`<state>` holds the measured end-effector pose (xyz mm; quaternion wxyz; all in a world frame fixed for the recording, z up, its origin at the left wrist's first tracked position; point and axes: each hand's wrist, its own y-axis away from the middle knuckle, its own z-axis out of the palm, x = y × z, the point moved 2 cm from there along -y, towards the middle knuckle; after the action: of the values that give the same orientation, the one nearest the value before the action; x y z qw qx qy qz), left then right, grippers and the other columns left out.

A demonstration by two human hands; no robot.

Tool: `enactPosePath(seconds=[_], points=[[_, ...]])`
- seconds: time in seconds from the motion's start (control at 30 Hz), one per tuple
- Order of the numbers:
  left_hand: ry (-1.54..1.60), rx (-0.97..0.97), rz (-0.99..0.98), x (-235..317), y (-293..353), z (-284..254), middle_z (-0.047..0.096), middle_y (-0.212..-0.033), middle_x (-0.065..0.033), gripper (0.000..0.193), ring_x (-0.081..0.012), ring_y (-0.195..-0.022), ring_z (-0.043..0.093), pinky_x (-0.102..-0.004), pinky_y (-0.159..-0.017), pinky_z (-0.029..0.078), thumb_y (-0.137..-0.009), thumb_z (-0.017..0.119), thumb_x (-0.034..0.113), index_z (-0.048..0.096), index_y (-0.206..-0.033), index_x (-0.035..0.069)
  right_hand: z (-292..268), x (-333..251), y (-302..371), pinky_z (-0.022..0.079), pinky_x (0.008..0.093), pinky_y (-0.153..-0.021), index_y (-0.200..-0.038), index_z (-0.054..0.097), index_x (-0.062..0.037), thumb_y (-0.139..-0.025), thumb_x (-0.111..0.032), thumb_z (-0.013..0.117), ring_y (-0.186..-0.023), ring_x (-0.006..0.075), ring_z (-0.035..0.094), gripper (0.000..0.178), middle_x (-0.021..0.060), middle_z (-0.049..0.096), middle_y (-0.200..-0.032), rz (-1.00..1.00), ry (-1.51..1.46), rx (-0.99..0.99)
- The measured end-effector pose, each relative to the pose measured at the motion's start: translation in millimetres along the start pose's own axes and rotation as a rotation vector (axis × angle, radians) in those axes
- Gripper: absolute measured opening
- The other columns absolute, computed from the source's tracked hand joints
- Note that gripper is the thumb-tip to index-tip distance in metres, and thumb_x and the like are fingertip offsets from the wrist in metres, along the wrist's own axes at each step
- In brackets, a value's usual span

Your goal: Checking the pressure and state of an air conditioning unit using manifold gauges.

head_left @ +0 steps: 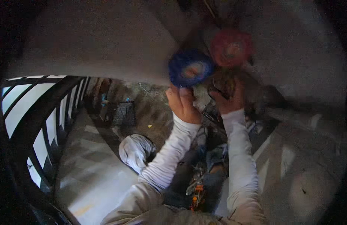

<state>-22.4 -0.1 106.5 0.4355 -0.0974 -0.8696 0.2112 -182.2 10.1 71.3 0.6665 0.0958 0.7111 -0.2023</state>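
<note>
Hands: left hand [182, 103] grips blue spool [190, 68] beside red spool [231, 47].

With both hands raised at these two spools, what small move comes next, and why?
Probably close the left hand more firmly on the round blue wire spool: it only touches the lower rim, while the right hand sits below the blurred red round spool, gripping something dark.

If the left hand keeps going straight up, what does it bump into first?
Probably the blue round wheel: the left hand sits right below it, fingers reaching up, maybe already touching; blur hides that.
</note>
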Motion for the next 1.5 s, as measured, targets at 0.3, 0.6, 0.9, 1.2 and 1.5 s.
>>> enactPosePath(seconds=[0.3,0.6,0.9,1.2,1.5], points=[[0.570,0.081,-0.227,35,-3,6,0.047,-0.061,-0.0055,0.035,-0.0117,-0.051,0.042,-0.0262,-0.047,0.035,-0.094,0.038,0.031,0.049,-0.100,-0.002,-24,6,20,0.044,0.0326,-0.090,-0.132,0.033,0.0000,-0.067,-0.015,0.079,-0.110,0.0218,0.049,0.081,0.0157,0.047,-0.122,-0.077,0.212,0.007],[0.308,0.041,-0.136,12,-6,3,0.046,-0.061,-0.0031,0.025,-0.0105,-0.049,0.044,-0.0250,-0.043,0.032,-0.094,0.039,0.023,0.048,-0.083,0.002,-28,-11,23,0.046,0.0380,-0.087,-0.126,0.040,0.0017,-0.067,-0.034,0.078,-0.106,0.0324,0.055,0.079,0.0221,0.050,-0.120,-0.020,0.053,0.020],[1.052,-0.143,-0.654,28,-5,13,0.050,-0.061,-0.0068,0.043,-0.0157,-0.046,0.042,-0.0310,-0.043,0.035,-0.087,0.037,0.045,0.051,-0.086,0.004,-30,-5,25,0.046,0.0370,-0.087,-0.128,0.038,0.0018,-0.064,-0.029,0.081,-0.110,0.0306,0.053,0.083,0.0226,0.049,-0.122,-0.031,0.163,0.035],[0.949,-0.109,-0.491,24,-8,20,0.055,-0.076,-0.0121,0.050,-0.0235,-0.052,0.047,-0.0382,-0.045,0.039,-0.086,0.034,0.051,0.049,-0.097,0.005,-28,-3,24,0.045,0.0376,-0.090,-0.128,0.037,0.0022,-0.065,-0.031,0.080,-0.113,0.0315,0.050,0.084,0.0241,0.045,-0.127,-0.064,0.123,0.046],[1.023,-0.191,-0.551,17,-6,19,0.058,-0.085,-0.0136,0.054,-0.0241,-0.057,0.049,-0.0372,-0.048,0.041,-0.086,0.033,0.056,0.048,-0.105,0.007,-29,2,27,0.044,0.0369,-0.090,-0.127,0.038,0.0036,-0.065,-0.029,0.080,-0.114,0.0311,0.049,0.082,0.0238,0.046,-0.124,-0.083,0.106,0.072]])
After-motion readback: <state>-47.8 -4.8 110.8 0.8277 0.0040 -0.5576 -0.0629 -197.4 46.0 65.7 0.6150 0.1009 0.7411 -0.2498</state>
